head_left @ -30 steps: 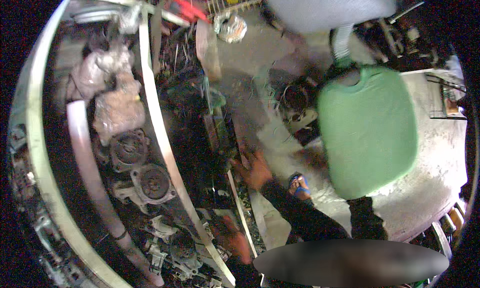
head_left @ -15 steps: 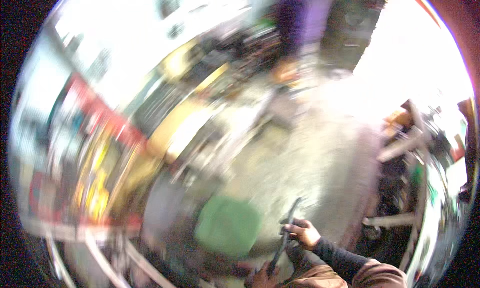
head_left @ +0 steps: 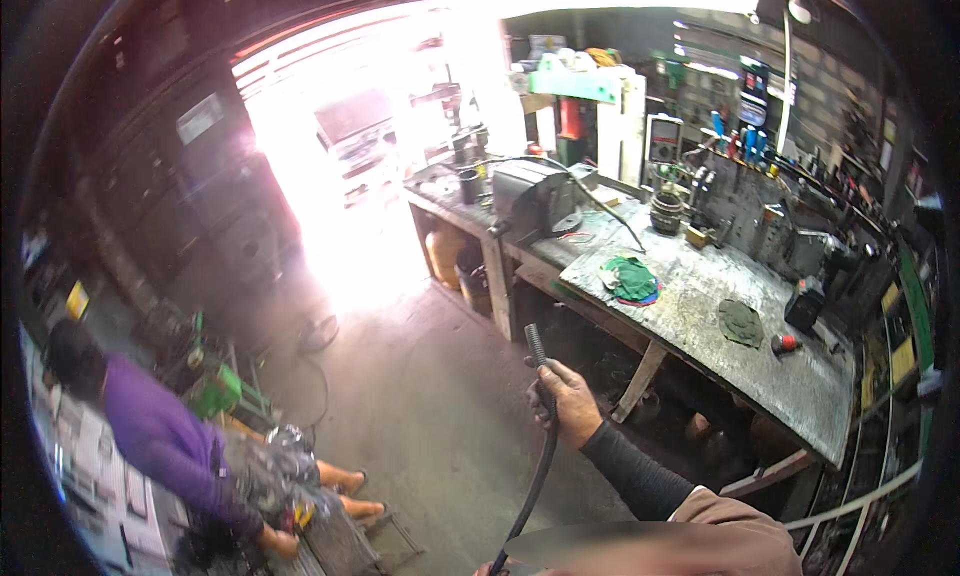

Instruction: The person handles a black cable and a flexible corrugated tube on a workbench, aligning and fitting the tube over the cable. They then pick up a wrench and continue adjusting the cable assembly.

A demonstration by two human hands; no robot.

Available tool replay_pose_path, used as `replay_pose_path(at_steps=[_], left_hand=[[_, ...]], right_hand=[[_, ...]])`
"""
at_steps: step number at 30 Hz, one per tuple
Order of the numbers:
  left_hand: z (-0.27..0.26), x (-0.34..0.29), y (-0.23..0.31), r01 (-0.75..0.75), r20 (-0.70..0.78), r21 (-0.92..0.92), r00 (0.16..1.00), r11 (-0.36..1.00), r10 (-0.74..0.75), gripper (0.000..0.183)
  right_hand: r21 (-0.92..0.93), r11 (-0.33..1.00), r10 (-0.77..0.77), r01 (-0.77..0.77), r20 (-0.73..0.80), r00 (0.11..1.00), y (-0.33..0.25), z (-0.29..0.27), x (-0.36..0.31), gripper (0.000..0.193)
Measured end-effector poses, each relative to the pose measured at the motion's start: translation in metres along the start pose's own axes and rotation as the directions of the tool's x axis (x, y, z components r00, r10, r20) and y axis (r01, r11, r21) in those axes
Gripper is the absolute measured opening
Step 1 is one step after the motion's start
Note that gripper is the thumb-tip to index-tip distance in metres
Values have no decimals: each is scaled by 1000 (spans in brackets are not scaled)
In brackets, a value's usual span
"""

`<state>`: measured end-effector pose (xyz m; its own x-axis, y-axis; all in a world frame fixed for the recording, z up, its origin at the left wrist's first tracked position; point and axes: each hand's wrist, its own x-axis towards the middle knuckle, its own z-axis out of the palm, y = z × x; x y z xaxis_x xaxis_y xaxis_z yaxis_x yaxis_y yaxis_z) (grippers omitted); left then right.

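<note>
A black hose [head_left: 538, 476] with a ribbed end runs slantwise in front of me. My right hand [head_left: 572, 404] is closed around it just below the ribbed end, which points up and away. Only a sliver of my left hand [head_left: 490, 569] shows at the lower edge, where the lower part of the hose meets it; its fingers seem wrapped round the hose, mostly cut off by the frame. Past my right hand stands a workbench [head_left: 690, 326] with a green cloth [head_left: 630, 279] and a dark round pad [head_left: 740, 322] on top.
To the left, a person in a purple top [head_left: 165, 436] bends over some work. A dark box-shaped machine [head_left: 530, 198] stands on the bench beside a coiled-looking dark jar [head_left: 666, 212]. Tools hang on the back wall. Bright light enters through a wide doorway [head_left: 350, 206].
My view has swung to the right, from a blurred area with a green stool to the workbench and doorway. The hose stays in my hands.
</note>
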<state>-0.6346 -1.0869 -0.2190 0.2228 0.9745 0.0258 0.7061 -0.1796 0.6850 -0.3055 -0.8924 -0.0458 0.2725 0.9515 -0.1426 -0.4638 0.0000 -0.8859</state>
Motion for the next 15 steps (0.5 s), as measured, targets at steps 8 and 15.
replay_pose_path(at_steps=[8,15], left_hand=[[-37,308,-53,-338,351,-36,877,941,328,29],[-31,635,28,-579,528,6,695,815,489,55]], right_hand=[[-195,970,-174,148,-120,977,-69,-9,142,35],[-309,928,-297,207,-280,913,-143,6,248,38]])
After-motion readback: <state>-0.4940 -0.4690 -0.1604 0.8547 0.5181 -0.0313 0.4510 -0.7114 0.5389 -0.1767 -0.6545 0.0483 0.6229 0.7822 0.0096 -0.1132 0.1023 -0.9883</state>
